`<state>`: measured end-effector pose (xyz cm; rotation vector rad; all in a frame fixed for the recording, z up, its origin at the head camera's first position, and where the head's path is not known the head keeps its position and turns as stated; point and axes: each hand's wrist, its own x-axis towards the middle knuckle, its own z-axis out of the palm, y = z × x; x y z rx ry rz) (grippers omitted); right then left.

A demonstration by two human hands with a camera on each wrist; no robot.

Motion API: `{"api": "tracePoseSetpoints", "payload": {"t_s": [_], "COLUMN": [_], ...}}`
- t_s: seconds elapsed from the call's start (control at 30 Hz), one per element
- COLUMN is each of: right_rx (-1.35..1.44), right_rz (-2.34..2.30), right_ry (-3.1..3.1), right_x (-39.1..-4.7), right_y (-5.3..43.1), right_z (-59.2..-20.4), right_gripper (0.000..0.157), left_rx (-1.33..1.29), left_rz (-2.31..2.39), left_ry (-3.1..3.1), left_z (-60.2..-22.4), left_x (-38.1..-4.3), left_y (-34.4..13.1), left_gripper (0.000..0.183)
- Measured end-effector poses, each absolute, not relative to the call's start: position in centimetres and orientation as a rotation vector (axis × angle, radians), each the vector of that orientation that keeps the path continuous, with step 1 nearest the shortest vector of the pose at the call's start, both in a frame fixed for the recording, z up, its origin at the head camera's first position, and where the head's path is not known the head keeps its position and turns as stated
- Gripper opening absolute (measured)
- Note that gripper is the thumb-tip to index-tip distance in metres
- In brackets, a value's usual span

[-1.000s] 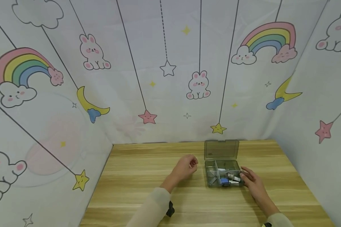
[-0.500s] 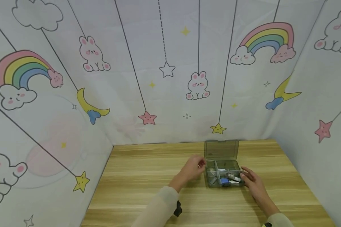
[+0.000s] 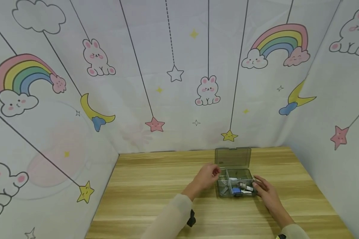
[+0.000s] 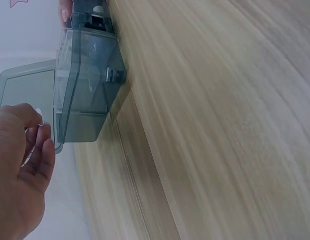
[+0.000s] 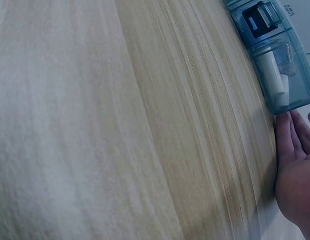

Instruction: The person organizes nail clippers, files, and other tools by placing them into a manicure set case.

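Note:
A translucent grey-green divided plastic box (image 3: 219, 191) stands on the table with its lid (image 3: 232, 157) raised at the back. My left hand (image 3: 207, 175) is over the box's back left corner, its fingers loosely curled. In the left wrist view the thumb tip (image 4: 37, 119) is close to the index finger, and no held thing plainly shows there. Straight fingers of my right hand (image 3: 266, 192) touch the box's right end, also seen in the right wrist view. Inside lie a blue item (image 3: 236, 191), white tube-like pieces (image 5: 272, 75) and a small clear item (image 3: 242, 185).
A wood-grain table (image 3: 155, 192) lies under the box. Printed white cloth walls (image 3: 173, 109) with rainbows, rabbits and stars rise behind it and at both sides. A dark latch (image 4: 115, 75) sits on the box's front.
My left hand has moved right, from beside the box to over its left back corner. The right hand and the box have stayed in place.

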<state>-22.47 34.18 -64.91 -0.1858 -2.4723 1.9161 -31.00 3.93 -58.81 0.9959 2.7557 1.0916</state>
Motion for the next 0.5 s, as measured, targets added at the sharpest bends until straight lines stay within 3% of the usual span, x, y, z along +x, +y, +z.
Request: {"api": "tracePoseSetpoints", "payload": {"t_s": [0.5], "right_rx": [-0.167], "right_rz": [1.93], "right_ry": [-2.441], "right_x": [-22.37], "right_y": [33.97], "right_z": [-64.65], "right_gripper": [0.058], "left_rx": [0.905], "left_rz": [1.103], "left_ry": [2.747], "left_z": [-58.81], "left_x": [-31.0], "left_y": [4.51], "left_gripper": [0.01]}}
